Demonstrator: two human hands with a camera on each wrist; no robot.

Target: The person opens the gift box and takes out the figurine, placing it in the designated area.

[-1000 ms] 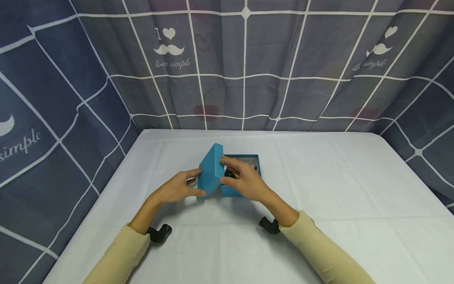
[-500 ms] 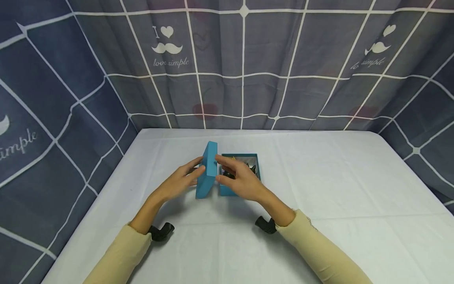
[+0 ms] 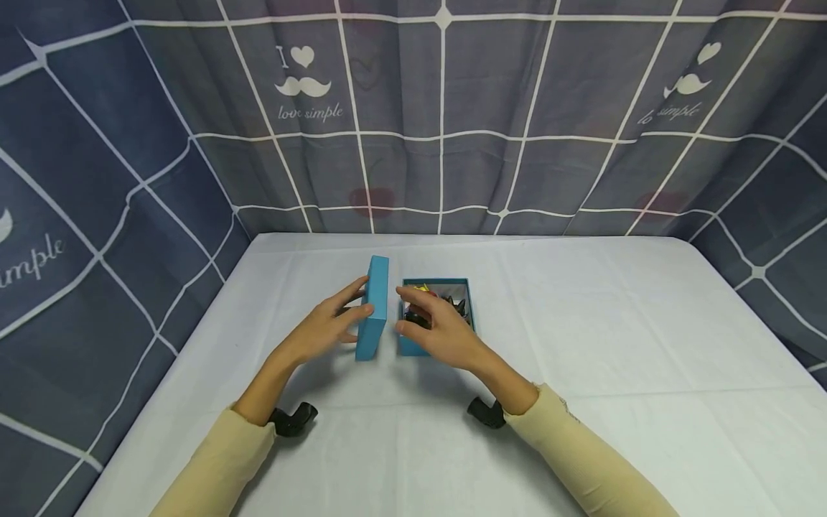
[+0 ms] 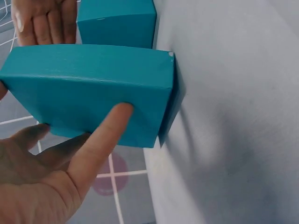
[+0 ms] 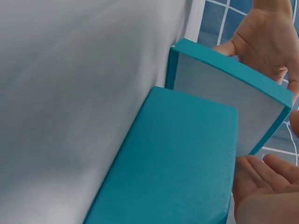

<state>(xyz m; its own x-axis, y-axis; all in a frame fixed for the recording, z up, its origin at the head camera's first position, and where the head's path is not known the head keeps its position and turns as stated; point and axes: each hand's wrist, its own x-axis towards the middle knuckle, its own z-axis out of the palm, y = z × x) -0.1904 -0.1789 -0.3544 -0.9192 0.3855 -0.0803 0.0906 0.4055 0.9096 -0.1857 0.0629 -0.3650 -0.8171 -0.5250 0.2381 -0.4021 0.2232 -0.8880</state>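
Note:
The teal box lid [image 3: 372, 309] stands on edge, its hollow side facing the open teal box [image 3: 412, 347]. My left hand [image 3: 323, 330] is beside the lid with fingers spread. One straight finger [image 4: 110, 128] touches the lid's outer face; other fingertips [image 4: 43, 129] lie along its edge. My right hand [image 3: 446, 330] hovers over the box's left side, fingers loosely bent and holding nothing. Small items [image 3: 455, 305], dark, yellow and red, lie inside the box, partly hidden by that hand. The right wrist view shows the lid's pale inside [image 5: 210, 88].
A white cloth [image 3: 581, 323] covers the table. Grey-blue grid curtains [image 3: 491, 86] rise behind it and at both sides. Black wrist devices [image 3: 293, 420] sit under both forearms, close to the cloth.
My right hand has come off the lid. The lid has shifted left and turned more upright, leaving a gap beside the box. My left fingers have moved up and spread along it.

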